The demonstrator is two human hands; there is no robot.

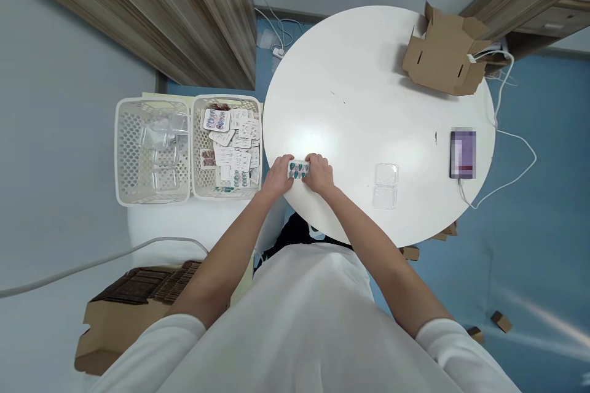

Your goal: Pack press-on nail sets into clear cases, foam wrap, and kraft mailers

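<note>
Between my two hands, at the near left edge of the round table, is a small white card of teal and silver pieces that look like press-on nails. My left hand grips its left end, fingers closed. On the opposite end, my right hand pinches the card in the same way. To the right of my right hand, an unfolded clear plastic case lies flat on the white table.
Left of the table stands a white basket of similar cards, beside another basket holding clear plastic cases. A cardboard box and a cabled purple-screened device are on the table's right side. Folded cardboard lies at lower left.
</note>
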